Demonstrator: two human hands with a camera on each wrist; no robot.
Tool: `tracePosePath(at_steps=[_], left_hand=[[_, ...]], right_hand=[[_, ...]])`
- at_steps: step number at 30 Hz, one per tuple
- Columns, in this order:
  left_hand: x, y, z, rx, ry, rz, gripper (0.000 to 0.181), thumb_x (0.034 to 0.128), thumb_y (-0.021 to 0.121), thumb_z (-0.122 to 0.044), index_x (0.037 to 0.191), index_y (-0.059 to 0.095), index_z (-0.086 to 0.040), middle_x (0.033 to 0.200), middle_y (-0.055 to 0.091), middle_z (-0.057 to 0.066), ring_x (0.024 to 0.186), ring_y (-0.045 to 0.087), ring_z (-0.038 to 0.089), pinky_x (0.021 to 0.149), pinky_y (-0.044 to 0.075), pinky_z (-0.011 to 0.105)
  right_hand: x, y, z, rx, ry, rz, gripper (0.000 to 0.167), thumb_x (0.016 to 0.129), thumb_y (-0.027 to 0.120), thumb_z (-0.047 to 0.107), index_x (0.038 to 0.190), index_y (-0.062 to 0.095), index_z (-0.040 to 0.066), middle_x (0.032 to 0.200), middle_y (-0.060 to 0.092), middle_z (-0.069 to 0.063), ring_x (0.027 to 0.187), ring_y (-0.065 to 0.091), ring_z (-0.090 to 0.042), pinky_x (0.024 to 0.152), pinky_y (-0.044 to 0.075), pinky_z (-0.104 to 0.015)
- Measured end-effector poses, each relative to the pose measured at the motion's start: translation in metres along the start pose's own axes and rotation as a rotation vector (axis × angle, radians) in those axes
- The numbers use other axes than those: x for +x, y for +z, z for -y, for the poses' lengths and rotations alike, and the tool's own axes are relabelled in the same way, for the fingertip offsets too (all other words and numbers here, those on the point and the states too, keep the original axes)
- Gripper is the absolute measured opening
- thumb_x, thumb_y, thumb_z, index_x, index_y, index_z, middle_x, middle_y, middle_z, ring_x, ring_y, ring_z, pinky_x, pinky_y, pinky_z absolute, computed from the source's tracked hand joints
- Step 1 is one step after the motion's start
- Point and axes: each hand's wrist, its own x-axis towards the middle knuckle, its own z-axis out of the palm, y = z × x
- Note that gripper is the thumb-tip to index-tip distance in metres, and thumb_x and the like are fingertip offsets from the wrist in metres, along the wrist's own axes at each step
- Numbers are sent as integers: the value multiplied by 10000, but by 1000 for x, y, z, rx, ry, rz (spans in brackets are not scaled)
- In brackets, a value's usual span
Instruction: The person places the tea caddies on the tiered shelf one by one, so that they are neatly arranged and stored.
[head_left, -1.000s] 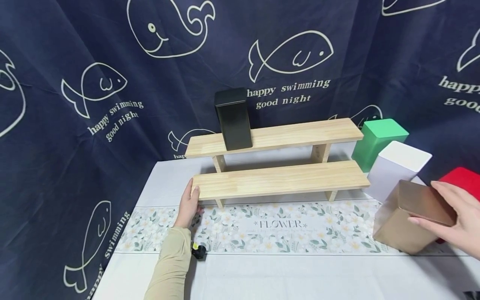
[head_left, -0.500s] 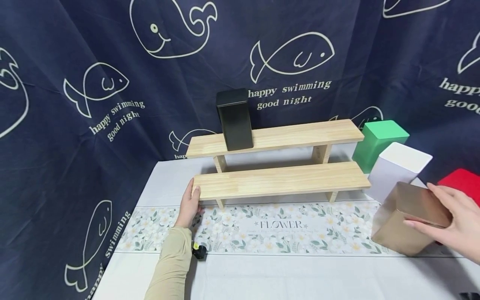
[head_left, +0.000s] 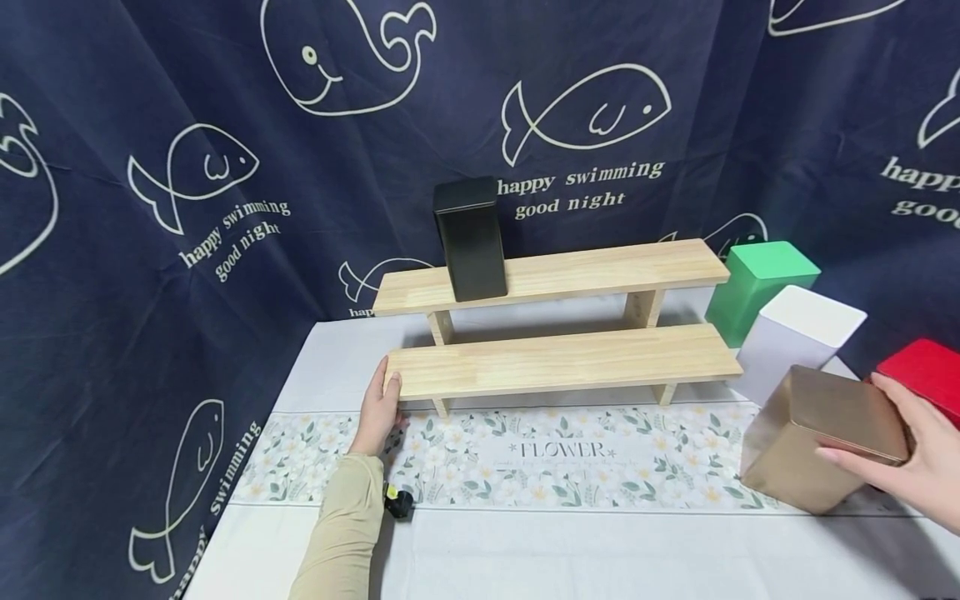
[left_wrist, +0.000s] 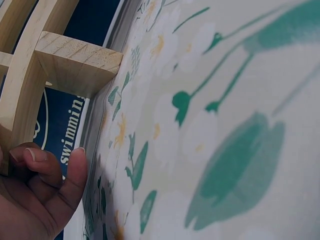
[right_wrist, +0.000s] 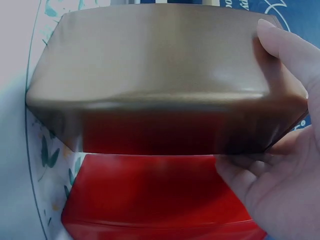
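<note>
My left hand (head_left: 377,410) grips the left end of the lower board of a two-step wooden shelf (head_left: 562,360). In the left wrist view, fingers of the left hand (left_wrist: 42,185) curl at the board's edge. On the right, my right hand (head_left: 918,446) holds a bronze-coloured box (head_left: 813,446) near its top, with the thumb on the near side and fingers on the far side. The right wrist view shows the thumb of the right hand (right_wrist: 287,47) on one face of the box and the fingers on the opposite side, partly hidden.
A black box (head_left: 472,246) stands on the upper board, left of its middle. Right of the shelf are a green box (head_left: 753,292), a white box (head_left: 787,346) and a red box (head_left: 926,371). A flower-patterned runner (head_left: 562,479) crosses the white table; a dark fish-print curtain (head_left: 360,167) hangs behind.
My right hand has shifted slightly on the bronze box, and the box has moved a little to the left. The left hand stays at the shelf's end.
</note>
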Motion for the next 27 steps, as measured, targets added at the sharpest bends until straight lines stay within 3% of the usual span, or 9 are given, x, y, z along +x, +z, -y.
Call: tracePosePath(at_steps=[2,4,8,10,15,17,21,24,27], left_hand=[[0,0,0,-1,5,3,565,1061,383,-354,1576,173,-257,1270,551,201,458,386,144,470,500,316],[0,0,0,2,6,6,571,1060,380,-362,1578,166,-253,1198,570,236,457,385,138,475,506,320],[0,0,-1,7,2,2,569,1060,375,-368,1578,166,-254,1028,590,259,454,382,130,480,511,334],[0,0,-1,4,3,2,569,1061,376,-363,1578,167,-252,1098,589,231,455,383,130,485,515,344],[-1,-1,0,-11,16,17,575,1059,384,-361,1578,165,-248,1296,533,206,450,384,119,479,510,344],[-6,-2,-10,-15,1,29,574,1063,384,-324,1580,158,-220,1305,526,227,443,386,116,507,531,406],[-6,-2,-11,-24,4,37,570,1066,379,-304,1580,158,-200,1286,526,251,439,389,120,500,528,410],[-5,-2,-12,-29,-3,41,566,1069,376,-276,1580,154,-178,1384,463,232,453,414,163,500,526,421],[-9,-3,-22,-39,-19,56,569,1070,370,-228,1579,134,-136,1400,437,258,454,423,190,533,530,503]], right_hand=[[-1,1,-3,59,30,12,1112,583,914,33,1503,292,-25,1280,442,208,1024,296,208,826,205,62],[-2,3,-5,125,45,4,1111,578,896,-43,1517,313,64,1140,352,344,984,346,182,788,262,53],[-4,4,-3,207,46,-15,1083,547,868,-143,1442,401,250,1102,451,307,940,432,173,745,330,34],[-4,5,0,248,39,-26,1063,518,851,-193,1382,444,275,1084,497,282,903,471,165,721,359,28],[-3,6,7,311,8,-49,1071,461,825,-256,1326,476,269,1092,535,250,900,504,146,726,377,26],[-3,7,9,309,1,-50,1083,454,826,-259,1329,471,271,1103,528,251,916,495,146,737,365,28],[-2,7,14,293,5,-44,1111,460,828,-259,1370,448,254,1133,499,257,958,468,139,756,340,26],[-2,6,16,273,-2,-38,1132,465,834,-251,1413,432,220,1151,484,254,977,459,129,767,335,25],[1,5,18,256,-8,-33,1148,466,848,-235,1439,421,200,1156,482,248,975,462,126,766,340,25]])
